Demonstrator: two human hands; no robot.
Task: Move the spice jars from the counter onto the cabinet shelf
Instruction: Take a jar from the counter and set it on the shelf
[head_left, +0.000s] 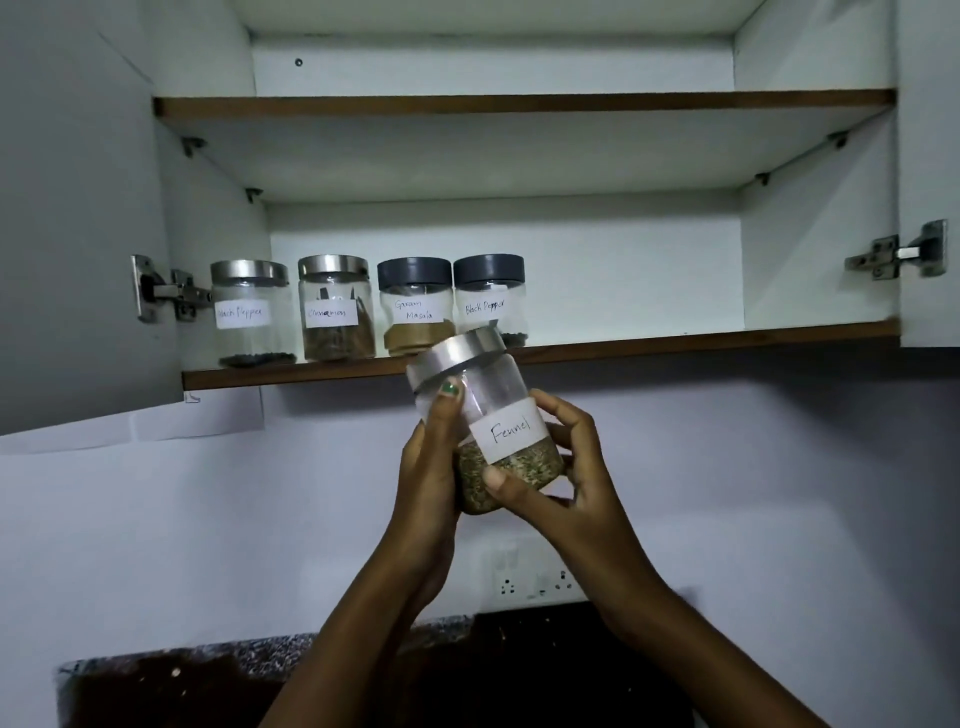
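A clear fennel jar (511, 431) with a steel lid and a white "Fennel" label is held tilted just below the lower cabinet shelf (675, 340). My left hand (428, 467) grips its left side, and my right hand (571, 467) wraps its base and right side. On the shelf's left part stand several labelled jars in a row: a black pepper jar (249, 312), a cinnamon jar (335, 306), a garam masala jar (414, 304) and a second black pepper jar (488, 296), partly hidden by the fennel jar's lid.
Both cabinet doors stand open, with the left door (78, 208) and a hinge (904, 252) on the right side. An upper shelf (519, 101) is bare. A wall socket (535, 577) sits below, above a dark granite counter (208, 660).
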